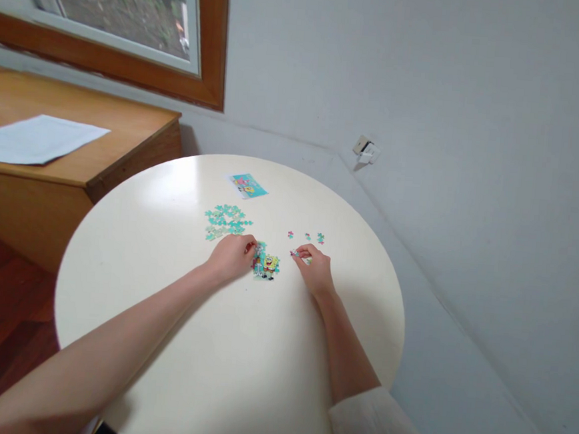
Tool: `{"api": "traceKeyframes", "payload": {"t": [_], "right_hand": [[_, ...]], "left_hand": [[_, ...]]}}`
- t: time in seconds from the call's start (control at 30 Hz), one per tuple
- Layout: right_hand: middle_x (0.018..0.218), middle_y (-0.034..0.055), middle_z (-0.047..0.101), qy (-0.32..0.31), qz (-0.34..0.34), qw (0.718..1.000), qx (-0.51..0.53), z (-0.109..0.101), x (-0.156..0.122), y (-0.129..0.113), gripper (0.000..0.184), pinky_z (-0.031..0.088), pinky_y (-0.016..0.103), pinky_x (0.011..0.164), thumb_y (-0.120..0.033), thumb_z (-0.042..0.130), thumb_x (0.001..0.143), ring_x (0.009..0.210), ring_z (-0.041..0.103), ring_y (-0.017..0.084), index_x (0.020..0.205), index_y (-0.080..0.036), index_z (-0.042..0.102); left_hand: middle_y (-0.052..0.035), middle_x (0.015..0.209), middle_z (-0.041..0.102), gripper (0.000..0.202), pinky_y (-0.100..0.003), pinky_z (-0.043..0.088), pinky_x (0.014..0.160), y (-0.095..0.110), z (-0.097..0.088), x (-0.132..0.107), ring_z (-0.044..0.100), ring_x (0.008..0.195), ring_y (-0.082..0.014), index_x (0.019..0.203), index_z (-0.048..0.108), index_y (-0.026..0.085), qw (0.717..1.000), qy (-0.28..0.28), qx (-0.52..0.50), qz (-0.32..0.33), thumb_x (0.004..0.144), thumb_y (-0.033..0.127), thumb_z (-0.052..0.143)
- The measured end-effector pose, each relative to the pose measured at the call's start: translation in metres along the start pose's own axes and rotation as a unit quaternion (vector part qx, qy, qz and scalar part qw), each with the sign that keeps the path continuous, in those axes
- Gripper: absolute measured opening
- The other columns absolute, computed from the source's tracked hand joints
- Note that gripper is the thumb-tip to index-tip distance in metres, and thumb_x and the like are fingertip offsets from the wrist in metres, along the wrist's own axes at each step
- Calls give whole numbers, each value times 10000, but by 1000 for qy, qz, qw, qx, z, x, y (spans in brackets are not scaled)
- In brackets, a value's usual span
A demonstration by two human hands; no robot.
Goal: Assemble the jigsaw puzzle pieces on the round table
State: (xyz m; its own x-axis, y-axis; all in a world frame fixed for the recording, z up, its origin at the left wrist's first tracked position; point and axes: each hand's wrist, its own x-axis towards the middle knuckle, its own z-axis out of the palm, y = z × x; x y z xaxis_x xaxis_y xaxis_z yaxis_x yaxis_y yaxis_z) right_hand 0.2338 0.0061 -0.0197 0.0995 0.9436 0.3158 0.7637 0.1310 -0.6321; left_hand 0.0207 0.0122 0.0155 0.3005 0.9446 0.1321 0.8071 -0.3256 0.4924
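From my remote seat I take the joined patch (267, 264) of puzzle as my mark; there is one such patch, lying on the round table (167, 368) near its middle. The left hand (232, 256) rests just left of the patch, fingers curled down with the tips touching its left edge. I cannot tell whether they pinch anything. The right hand (317, 270) sits just right of the patch and apart from it. Its thumb and forefinger are closed on one small pink piece (295, 253), held low over the table.

Behind the patch and to its left lies one loose pile (226, 221) of teal bits, too small and crowded for me to count. Behind the patch and to its right I count three singles (307, 236), set in a row and apart from each other. Farther behind the patch lies one picture card (248, 185), flat on the table.

Well left of the patch and off the table stands one wooden desk (125, 144) bearing one white sheet (35, 138). One socket (366, 149) sits on the wall beyond.
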Motion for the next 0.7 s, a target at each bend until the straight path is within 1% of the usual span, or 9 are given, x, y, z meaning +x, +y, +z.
{"api": "traceKeyframes", "payload": {"t": [0.23, 0.37, 0.5, 0.7], "right_hand": [[726, -8, 669, 0, 1, 1000, 5, 0, 0, 0, 74, 434, 320, 804, -240, 588, 705, 731, 624, 157, 774, -215, 595], [719, 3, 668, 9, -10, 1000, 27, 1, 1, 2, 72, 452, 318, 781, -245, 583, 702, 716, 627, 165, 763, -210, 596], [735, 13, 672, 10, -11, 1000, 23, 2, 2, 3, 65, 460, 326, 784, -226, 573, 706, 720, 633, 170, 762, -209, 601], [754, 17, 683, 13, -17, 999, 24, 2, 2, 3, 79, 469, 328, 791, -197, 562, 709, 726, 639, 168, 770, -210, 610]], "left_hand": [[-49, 693, 670, 254, -242, 354, 538, -1, 2, 1, 577, 606, -165, 816, 665, 164, 1000, 3, -9, 8, 784, 198, 416], [-52, 705, 676, 254, -234, 354, 537, -1, 3, 1, 577, 602, -160, 840, 671, 162, 1000, -4, -19, 7, 790, 209, 427], [-48, 692, 678, 246, -229, 348, 529, 2, 1, -1, 565, 574, -150, 831, 677, 161, 999, -11, -30, 11, 790, 205, 438], [-36, 672, 677, 254, -220, 354, 529, 4, 1, -1, 551, 556, -136, 800, 683, 159, 997, -23, -49, 54, 791, 194, 432]]}}
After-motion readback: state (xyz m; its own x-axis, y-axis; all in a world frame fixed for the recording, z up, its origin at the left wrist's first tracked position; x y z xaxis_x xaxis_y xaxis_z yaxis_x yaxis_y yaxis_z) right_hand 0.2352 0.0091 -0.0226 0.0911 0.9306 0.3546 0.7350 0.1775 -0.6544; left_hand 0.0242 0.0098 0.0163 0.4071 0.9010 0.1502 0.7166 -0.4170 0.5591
